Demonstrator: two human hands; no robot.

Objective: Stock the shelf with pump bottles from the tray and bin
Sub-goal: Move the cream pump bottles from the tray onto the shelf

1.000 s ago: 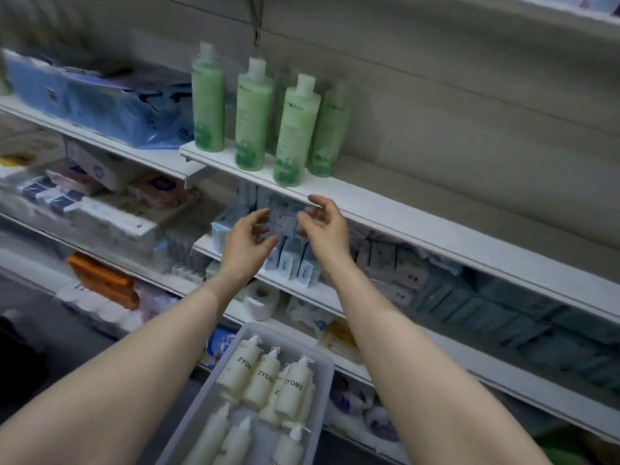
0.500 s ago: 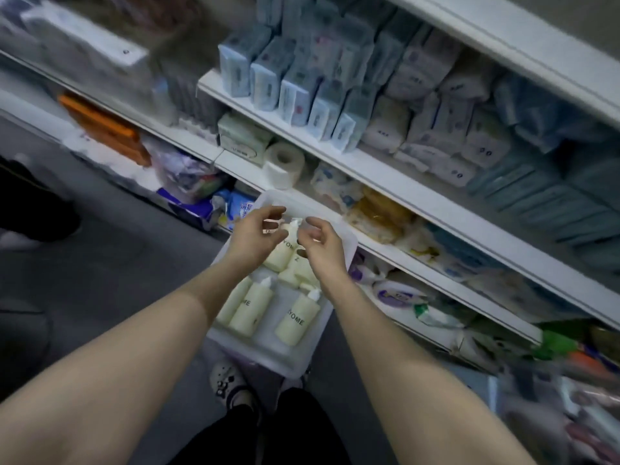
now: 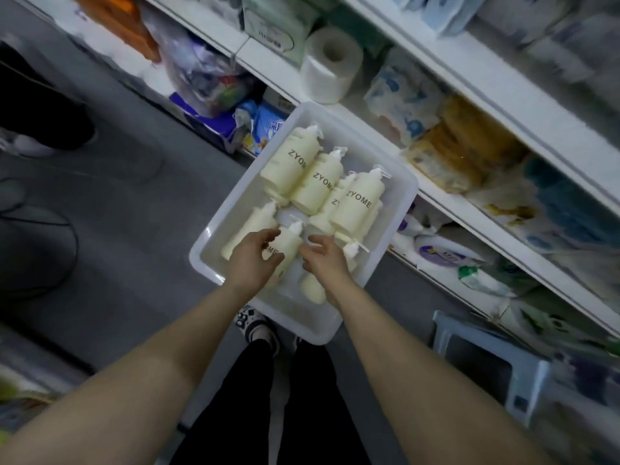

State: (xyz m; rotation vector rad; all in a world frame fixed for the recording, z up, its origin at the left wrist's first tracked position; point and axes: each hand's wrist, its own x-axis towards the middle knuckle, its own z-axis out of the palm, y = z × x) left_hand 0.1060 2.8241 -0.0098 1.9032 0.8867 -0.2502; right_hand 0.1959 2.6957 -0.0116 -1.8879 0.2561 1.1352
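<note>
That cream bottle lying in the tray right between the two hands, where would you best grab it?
Grip the bottle round its wide body, coming down from above. It lies flat in the tray with its upper side bare, while its thin pump top looks too small to hold. The left hand is already on the body; the right hand hovers beside it.

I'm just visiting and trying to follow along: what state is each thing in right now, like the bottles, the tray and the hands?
Tray: on the floor, holding cream pump bottles.
Pump bottles: lying on their sides, some stacked.
Nearest bottle: lying between both hands, not lifted.
Left hand: fingers curving around that bottle.
Right hand: relaxed, holding nothing.
Toilet roll: lying on the shelf.
</note>
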